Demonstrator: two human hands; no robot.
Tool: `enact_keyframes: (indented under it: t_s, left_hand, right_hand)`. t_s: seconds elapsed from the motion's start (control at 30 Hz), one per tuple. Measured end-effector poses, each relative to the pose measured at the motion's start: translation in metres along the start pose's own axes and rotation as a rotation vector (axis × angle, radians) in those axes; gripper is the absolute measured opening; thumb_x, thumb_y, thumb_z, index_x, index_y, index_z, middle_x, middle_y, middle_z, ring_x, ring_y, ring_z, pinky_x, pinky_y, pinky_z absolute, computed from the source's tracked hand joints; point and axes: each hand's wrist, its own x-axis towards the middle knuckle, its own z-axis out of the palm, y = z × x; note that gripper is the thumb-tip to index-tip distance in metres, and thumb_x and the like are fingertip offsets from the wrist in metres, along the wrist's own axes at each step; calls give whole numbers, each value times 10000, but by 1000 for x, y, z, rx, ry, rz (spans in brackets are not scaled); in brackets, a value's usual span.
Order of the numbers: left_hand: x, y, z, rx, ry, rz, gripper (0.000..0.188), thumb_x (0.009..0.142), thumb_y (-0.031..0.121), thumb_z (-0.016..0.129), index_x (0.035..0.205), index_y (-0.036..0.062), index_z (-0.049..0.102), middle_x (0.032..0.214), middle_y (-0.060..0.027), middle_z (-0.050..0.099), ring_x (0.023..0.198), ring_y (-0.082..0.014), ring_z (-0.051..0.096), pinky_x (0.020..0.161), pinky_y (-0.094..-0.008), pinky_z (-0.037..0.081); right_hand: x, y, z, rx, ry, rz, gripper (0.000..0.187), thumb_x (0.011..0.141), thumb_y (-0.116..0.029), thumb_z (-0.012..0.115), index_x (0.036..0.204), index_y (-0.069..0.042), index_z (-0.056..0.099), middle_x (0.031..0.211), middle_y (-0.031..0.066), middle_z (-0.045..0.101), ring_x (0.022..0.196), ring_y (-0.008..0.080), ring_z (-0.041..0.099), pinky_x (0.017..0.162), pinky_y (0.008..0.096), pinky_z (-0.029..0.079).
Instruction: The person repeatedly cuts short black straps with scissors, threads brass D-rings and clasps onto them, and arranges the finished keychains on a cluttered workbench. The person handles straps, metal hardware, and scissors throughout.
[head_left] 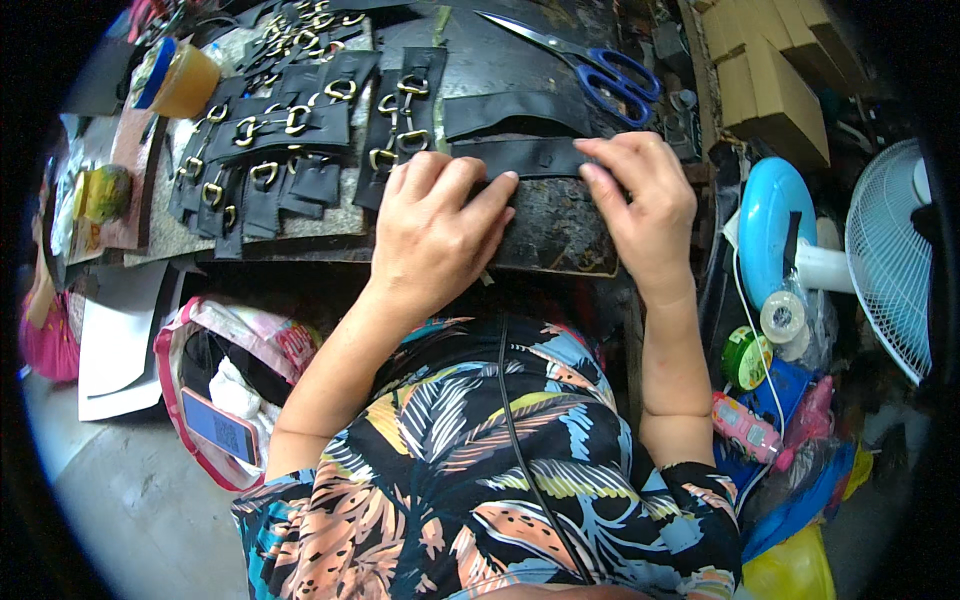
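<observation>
A black leather-like strip (535, 155) lies across the dark worktable in front of me. My left hand (435, 230) is closed over its left end, fingers curled and thumb against its near edge. Thumb and index finger of my right hand (645, 205) pinch the strip's right end. Just beyond it rests a second, slightly curved black strip (515, 113). Blue-handled scissors (615, 82) lie farther back, blades pointing left. Beside my left hand are black strap pieces with brass-coloured D-rings (405, 100). What sits under my left fingers is hidden.
More ringed straps (290, 120) pile up on a speckled slab at left, near a blue-lidded tub (180, 78) and a yellowish jar (103, 193). Cardboard boxes (775, 95) and a fan (895, 260) stand at right. An open bag holding a phone (220, 425) is lower left.
</observation>
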Motion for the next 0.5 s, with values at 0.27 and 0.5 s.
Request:
enact_keyframes:
  t_s: [0.27,0.5]
  left_hand:
    - [-3,1,1,7,30,-22,319,791,210,791,1091,112,743,1031,-19,639,943,-247,579,821,-396,475]
    - [-13,-6,-15,-157,293,59,299,762,106,786,1056,69,745,933,-62,689,782,-253,624,682,-357,506]
  right_hand:
    - [9,-14,17,-28,-129,16,170,754,-152,830,792,-89,677,898,47,614,880,261,631,741,400,510]
    - [25,-12,-1,101,-194,-61,96,781,-66,758,873,-70,730,983,75,671,916,277,639,797,388,515]
